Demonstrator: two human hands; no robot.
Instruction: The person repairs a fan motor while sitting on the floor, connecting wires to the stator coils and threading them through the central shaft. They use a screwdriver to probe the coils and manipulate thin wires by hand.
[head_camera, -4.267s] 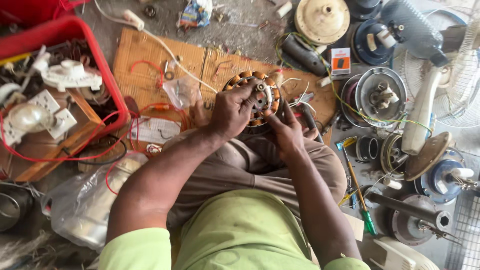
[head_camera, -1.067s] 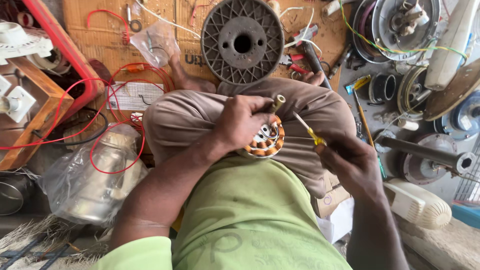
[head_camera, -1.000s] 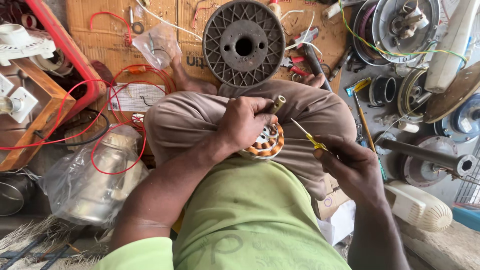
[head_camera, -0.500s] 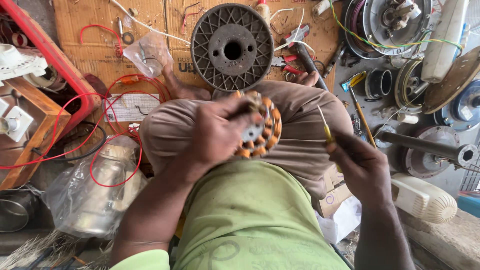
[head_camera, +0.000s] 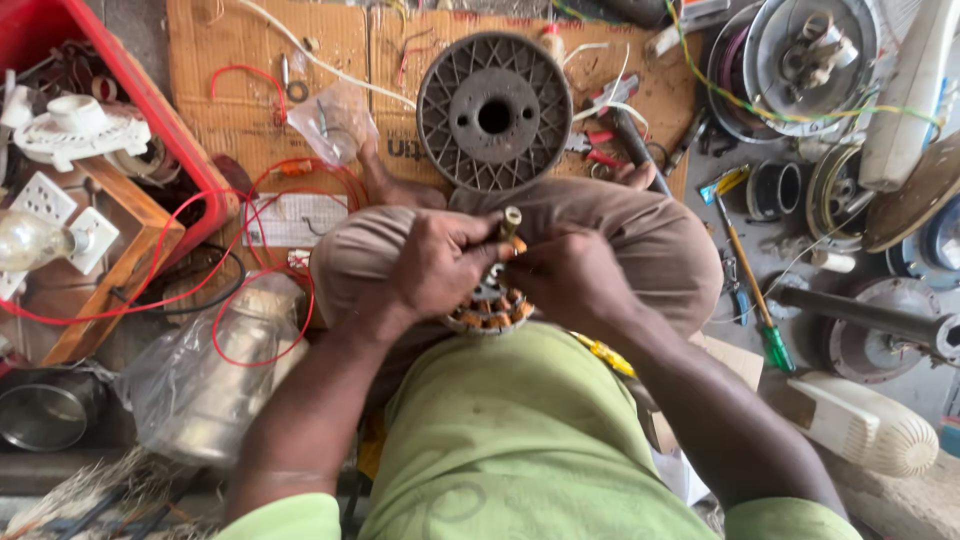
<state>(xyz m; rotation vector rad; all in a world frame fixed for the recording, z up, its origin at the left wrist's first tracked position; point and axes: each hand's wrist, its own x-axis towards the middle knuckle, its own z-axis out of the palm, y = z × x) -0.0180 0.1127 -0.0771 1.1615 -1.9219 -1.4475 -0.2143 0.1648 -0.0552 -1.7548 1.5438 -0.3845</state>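
I sit cross-legged and both hands meet over my lap. My left hand (head_camera: 440, 265) grips a round fan motor stator (head_camera: 490, 308) with copper-orange windings; its short shaft sticks up between my fingers. My right hand (head_camera: 570, 275) is closed against the stator's right side. A yellow-handled screwdriver (head_camera: 605, 355) shows just below my right wrist; whether my fingers hold it is hidden. A dark grey ribbed round motor cover (head_camera: 494, 112) lies on the cardboard (head_camera: 240, 90) just beyond my knees.
A red crate (head_camera: 150, 110) with white fan parts and a wooden board with sockets sit at left. Red wire loops lie by my left knee. A green-handled screwdriver (head_camera: 760, 300), motor housings and fan parts crowd the right. A plastic-wrapped jar (head_camera: 210, 380) stands lower left.
My right hand, held out to the side with the yellow screwdriver, has come in against the stator. The stator has dropped lower into my lap, now mostly covered by both hands.
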